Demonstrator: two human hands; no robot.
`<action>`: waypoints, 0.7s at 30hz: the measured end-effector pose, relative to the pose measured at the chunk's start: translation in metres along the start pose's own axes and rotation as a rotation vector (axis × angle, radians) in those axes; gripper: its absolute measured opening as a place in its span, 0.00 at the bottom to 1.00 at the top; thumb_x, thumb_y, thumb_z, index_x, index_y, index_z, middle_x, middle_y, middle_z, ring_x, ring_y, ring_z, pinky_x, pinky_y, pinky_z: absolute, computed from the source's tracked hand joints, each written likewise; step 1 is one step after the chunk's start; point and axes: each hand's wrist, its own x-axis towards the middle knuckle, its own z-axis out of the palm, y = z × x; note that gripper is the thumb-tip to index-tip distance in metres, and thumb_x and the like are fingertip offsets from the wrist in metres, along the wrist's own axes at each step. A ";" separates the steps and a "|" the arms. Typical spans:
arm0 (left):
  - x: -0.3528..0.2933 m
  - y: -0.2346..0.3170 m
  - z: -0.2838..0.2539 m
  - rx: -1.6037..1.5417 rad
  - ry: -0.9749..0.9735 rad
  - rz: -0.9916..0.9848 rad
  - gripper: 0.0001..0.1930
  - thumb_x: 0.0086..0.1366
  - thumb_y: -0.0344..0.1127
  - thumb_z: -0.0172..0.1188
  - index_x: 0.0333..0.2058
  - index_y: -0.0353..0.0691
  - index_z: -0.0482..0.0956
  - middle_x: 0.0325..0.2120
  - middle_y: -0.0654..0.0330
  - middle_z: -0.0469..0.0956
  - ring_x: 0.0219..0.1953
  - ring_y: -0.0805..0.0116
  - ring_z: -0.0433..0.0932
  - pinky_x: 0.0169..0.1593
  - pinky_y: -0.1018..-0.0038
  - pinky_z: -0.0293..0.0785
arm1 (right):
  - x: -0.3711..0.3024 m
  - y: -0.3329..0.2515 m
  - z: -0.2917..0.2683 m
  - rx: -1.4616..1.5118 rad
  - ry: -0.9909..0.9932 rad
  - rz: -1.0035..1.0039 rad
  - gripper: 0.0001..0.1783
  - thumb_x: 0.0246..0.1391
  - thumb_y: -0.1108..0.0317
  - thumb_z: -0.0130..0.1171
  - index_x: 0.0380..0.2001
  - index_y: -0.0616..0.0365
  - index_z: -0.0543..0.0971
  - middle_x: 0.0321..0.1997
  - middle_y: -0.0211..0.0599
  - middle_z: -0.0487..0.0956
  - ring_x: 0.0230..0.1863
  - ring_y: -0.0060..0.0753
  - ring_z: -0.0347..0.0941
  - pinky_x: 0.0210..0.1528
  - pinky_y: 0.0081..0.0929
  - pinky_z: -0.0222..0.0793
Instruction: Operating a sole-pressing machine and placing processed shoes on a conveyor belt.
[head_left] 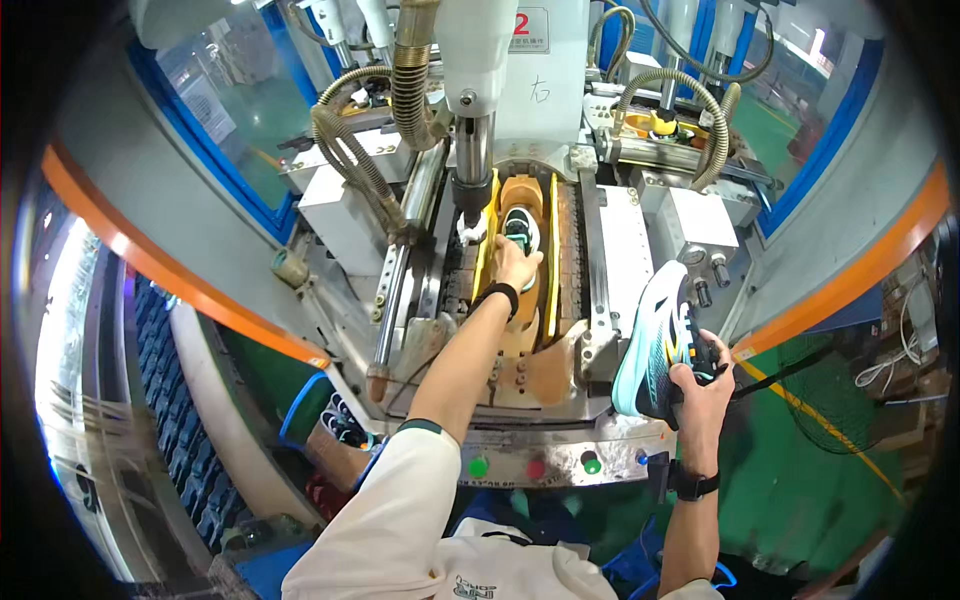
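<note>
A sneaker [519,224] in black, white and mint sits in the narrow bed of a press, toe-to-heel along the bed. My left hand [517,265] reaches in from the front, its fingers closed on the top of that sneaker near the collar; the fingertips are partly hidden. Out to the right of the bed, my right hand [703,378] grips a second sneaker [655,345], thumb on one side and fingers behind. This one has a thick white and mint sole turned to the left and a dark upper, and is held tilted up in the air.
A metal press cylinder [474,150] hangs just left of the bed, with yellow pads [553,260] lining the bed's sides. Buttons [478,467] line the front panel. Another sneaker [345,420] lies at lower left. Orange-edged guards [190,285] curve around both sides.
</note>
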 end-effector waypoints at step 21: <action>-0.313 -0.086 -0.324 -0.915 -0.102 -0.397 0.33 0.54 0.22 0.66 0.58 0.28 0.65 0.49 0.54 0.75 0.50 0.68 0.75 0.57 0.71 0.71 | 0.164 0.137 0.328 -1.049 -0.272 -0.138 0.33 0.44 0.59 0.66 0.49 0.67 0.65 0.41 0.60 0.80 0.45 0.56 0.80 0.47 0.44 0.76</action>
